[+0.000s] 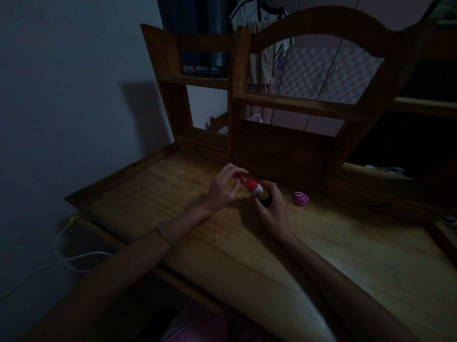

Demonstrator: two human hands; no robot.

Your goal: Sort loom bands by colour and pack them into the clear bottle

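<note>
Above the wooden desk, my right hand is closed around a small bottle-shaped object. Its upper part is red with a white label, and the lower part looks yellow and dark. My left hand pinches the narrow red end with thumb and fingertips. The object lies tilted between both hands, its red end toward the left. Dim light and my fingers hide its exact kind. A thin red ring-shaped band lies on the desk, nearer to me than my left hand.
A small purple object with a white loop rests right of my right hand. The wooden desk has a shelf unit along its back. A wall borders the left side, where a white cable hangs below the edge.
</note>
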